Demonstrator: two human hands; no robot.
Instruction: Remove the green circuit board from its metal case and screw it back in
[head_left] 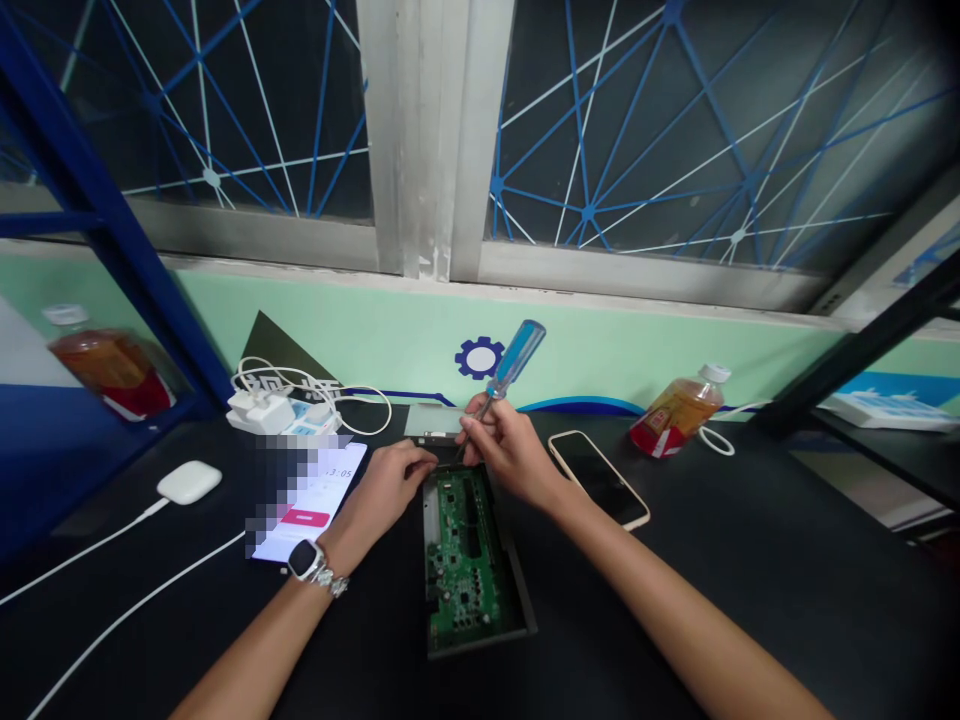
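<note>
A green circuit board (461, 560) lies in a dark metal case (517, 590) on the black table. My right hand (502, 445) is closed around the shaft of a screwdriver (516, 357) with a clear blue handle. The screwdriver leans, handle up and to the right, its lower end down near the far edge of the case; the tip is too small to make out. At the far left corner of the case is my left hand (397, 480), its fingers closed together. Whatever they pinch, if anything, is hidden. A metal part (433, 425) sits just beyond the case.
A lit phone (315, 505) lies left of my left hand, a dark phone (600, 478) right of my right hand. A power strip with cables (281, 410), a white earphone case (190, 482) and two drink bottles (675, 412) stand around the table (645, 620).
</note>
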